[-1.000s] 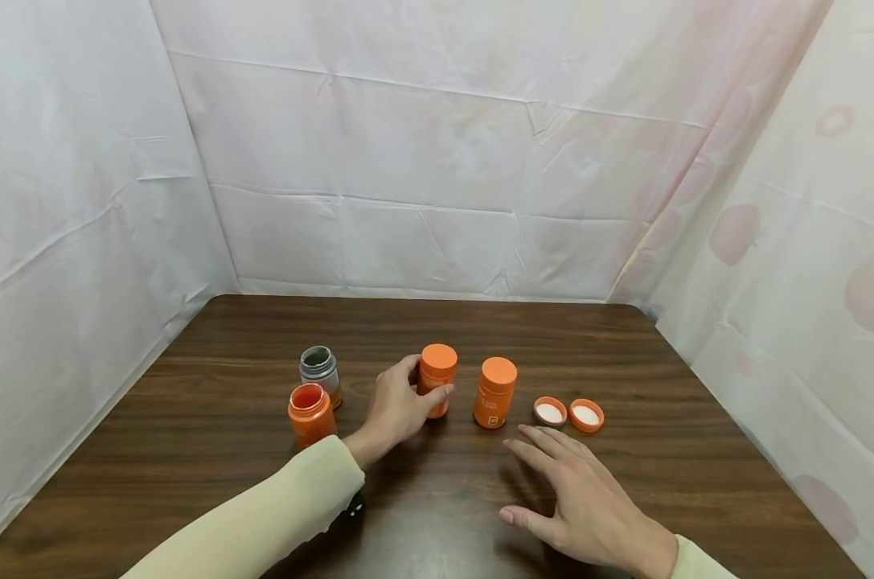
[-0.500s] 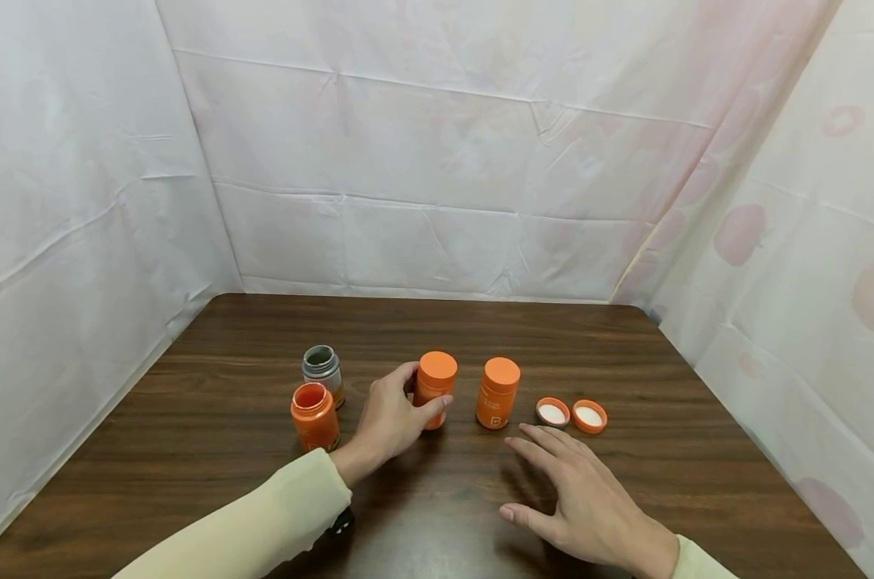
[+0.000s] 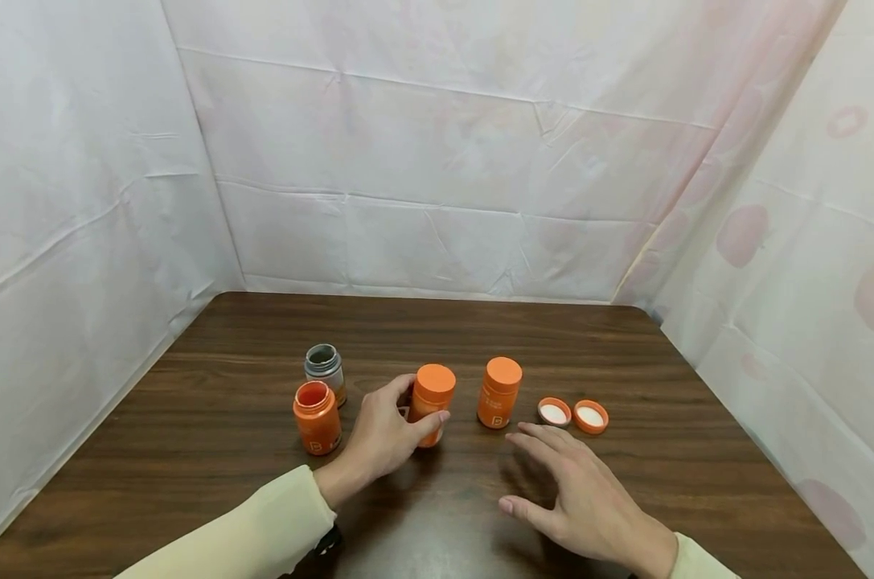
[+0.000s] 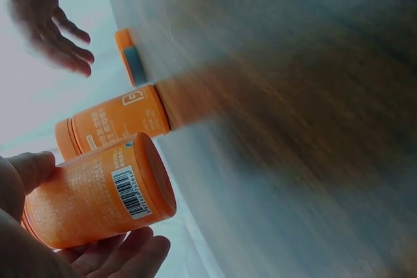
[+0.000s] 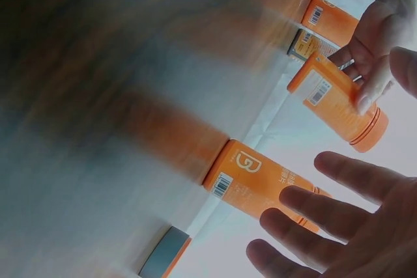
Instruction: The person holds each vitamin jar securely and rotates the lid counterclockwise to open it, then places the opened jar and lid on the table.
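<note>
My left hand (image 3: pixel 377 430) grips an orange capped supplement bottle (image 3: pixel 433 384) round its side, thumb in front and fingers behind. In the left wrist view the bottle's barcode (image 4: pixel 131 191) and part of its base show, and it hangs tilted off the table. A second orange capped bottle (image 3: pixel 499 394) stands upright to its right. My right hand (image 3: pixel 581 503) hovers over the table with fingers spread, nearest to that second bottle and two upturned caps. One cap (image 3: pixel 555 412) is grey outside with an orange rim; the other cap (image 3: pixel 591 416) is orange.
At the left stand two uncapped bottles: an orange one (image 3: pixel 318 418) in front and a grey one (image 3: pixel 325 366) partly hidden behind it. The dark wood table (image 3: pixel 422 322) ends at white hanging sheets (image 3: pixel 422 161) on the back and both sides.
My left hand has drawn the held orange bottle toward me and slightly left. The right hand, standing bottles and caps stay where they were.
</note>
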Demonstrator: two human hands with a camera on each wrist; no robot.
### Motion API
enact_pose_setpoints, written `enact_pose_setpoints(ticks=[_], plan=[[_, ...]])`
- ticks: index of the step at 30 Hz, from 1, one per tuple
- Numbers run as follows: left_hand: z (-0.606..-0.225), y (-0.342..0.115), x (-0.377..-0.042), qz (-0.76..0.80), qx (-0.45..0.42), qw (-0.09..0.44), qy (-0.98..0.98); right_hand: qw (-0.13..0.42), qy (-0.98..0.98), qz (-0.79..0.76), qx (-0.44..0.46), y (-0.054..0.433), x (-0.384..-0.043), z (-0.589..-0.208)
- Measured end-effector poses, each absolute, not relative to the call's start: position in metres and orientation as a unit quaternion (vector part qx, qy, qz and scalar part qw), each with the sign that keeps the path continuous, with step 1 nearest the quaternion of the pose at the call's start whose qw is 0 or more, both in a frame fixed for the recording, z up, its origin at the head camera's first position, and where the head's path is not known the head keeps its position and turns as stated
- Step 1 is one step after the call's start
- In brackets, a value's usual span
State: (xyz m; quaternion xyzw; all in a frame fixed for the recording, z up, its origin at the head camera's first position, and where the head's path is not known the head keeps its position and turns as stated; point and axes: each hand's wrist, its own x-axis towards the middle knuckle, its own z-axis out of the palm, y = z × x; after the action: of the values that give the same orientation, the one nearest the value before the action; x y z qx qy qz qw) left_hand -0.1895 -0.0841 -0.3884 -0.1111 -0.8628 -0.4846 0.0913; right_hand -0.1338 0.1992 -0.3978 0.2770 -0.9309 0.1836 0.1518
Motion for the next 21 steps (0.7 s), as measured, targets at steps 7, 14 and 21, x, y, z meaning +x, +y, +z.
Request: enact_pose_setpoints(ticks=[7,14,21], plan=[[-0.389,-0.086,-0.183,-0.484,-0.117,0.094,-0.862,0.154,-0.929,0.198,0.274,0.197,-0.135,-0.397],[-0.389,-0.088,-0.177,-0.480,-0.134,0.098,-0.861,0.159,-0.926,0.218,0.265,0.194,-0.135,-0.396],[-0.389,-0.091,-0.171,-0.476,-0.145,0.082,-0.864,0.157,-0.923,0.236,0.260,0.192,-0.136,-0.394]])
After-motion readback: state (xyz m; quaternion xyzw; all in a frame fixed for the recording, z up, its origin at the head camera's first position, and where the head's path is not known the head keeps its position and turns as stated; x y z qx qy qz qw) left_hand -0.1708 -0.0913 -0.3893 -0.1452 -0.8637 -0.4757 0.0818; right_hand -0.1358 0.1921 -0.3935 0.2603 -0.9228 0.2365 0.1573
